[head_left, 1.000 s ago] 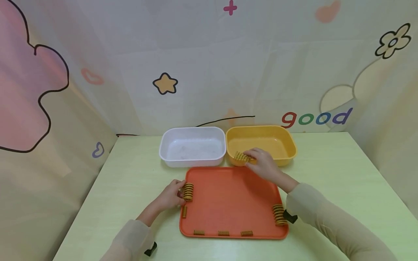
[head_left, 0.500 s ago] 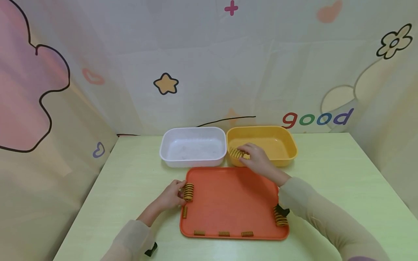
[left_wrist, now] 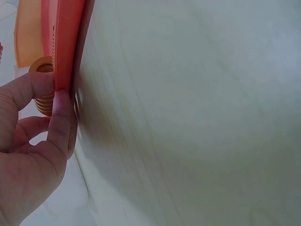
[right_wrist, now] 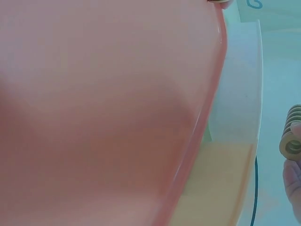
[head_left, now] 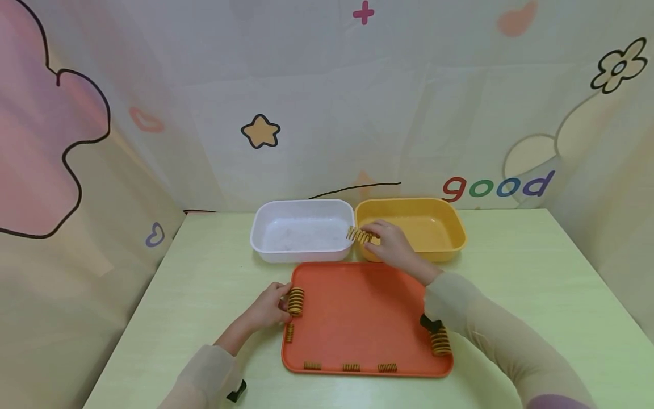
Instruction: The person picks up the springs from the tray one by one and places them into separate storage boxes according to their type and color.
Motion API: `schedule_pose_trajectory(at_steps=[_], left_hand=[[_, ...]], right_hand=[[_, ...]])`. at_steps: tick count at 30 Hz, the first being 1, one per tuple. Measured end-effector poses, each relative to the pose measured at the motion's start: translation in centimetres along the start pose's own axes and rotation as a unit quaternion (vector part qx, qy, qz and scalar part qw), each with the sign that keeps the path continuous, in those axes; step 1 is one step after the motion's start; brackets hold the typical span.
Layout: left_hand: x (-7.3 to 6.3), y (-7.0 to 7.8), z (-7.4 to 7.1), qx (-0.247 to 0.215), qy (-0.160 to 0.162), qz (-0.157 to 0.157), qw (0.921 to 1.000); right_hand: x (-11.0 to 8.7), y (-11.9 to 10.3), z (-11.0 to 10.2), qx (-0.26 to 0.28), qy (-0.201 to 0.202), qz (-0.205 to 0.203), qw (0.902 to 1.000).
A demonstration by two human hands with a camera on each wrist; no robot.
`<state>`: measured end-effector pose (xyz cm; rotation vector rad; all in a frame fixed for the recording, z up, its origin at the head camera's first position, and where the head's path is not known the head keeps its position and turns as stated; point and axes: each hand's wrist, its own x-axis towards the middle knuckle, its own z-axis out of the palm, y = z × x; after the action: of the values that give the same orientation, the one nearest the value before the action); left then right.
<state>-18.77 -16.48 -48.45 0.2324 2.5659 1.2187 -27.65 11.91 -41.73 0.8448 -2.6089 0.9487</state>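
Between the thumb and fingers of my right hand (head_left: 392,245) is a large yellow coil spring (head_left: 357,234), held above the line where two bins meet. The right wrist view catches that spring (right_wrist: 290,129) at its right edge, with fingertips on it. My left hand (head_left: 265,308) pinches the left rim of the orange-red tray (head_left: 365,318), thumb and fingers on the edge in the left wrist view. Just inside that rim stands another large spring (head_left: 296,301). A third large spring (head_left: 441,342) is at the tray's right side, partly behind my sleeve.
A white bin (head_left: 301,255) and a yellow bin (head_left: 444,255) stand side by side behind the tray. One small spring (head_left: 289,333) lies along the tray's left rim. Several more, such as a small spring (head_left: 351,367), line its front rim. A patterned curtain (head_left: 327,113) hangs behind.
My right hand has carried its spring left and slightly up, from over the yellow bin's front rim to where the bins meet. My left hand has stayed at the tray's rim.
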Motion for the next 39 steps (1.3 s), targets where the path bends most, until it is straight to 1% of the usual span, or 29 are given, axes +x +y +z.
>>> schedule_pose_trajectory(at_steps=[8,12,16,25,30,34,39], left_hand=[[0.0,0.0,0.0,0.004,0.002,0.009,1.0],[-0.1,0.0,0.0,0.007,0.001,0.006,1.0],[0.0,0.1,-0.1,0.01,0.0,0.0,0.9999],[0.0,0.0,-0.1,0.012,0.0,0.004,0.9999],[0.0,0.0,-0.1,0.014,-0.001,0.0,0.9999],[0.0,0.0,-0.1,0.01,-0.001,0.003,0.9999],[0.0,0.0,0.0,0.005,0.0,0.004,1.0]], right_hand=[[1.1,-0.4,0.9,-0.007,-0.003,0.0,1.0],[1.6,-0.5,1.4,-0.008,-0.007,0.005,0.9999],[1.9,-0.8,1.7,-0.006,-0.014,0.016,0.9998],[2.6,-1.1,2.2,-0.004,-0.036,0.039,0.9986],[2.8,-1.1,2.4,0.001,-0.046,0.061,0.997],[2.8,-1.0,2.4,0.006,-0.044,0.074,0.9963],[2.9,-0.5,2.1,-0.003,-0.03,0.069,0.9972]])
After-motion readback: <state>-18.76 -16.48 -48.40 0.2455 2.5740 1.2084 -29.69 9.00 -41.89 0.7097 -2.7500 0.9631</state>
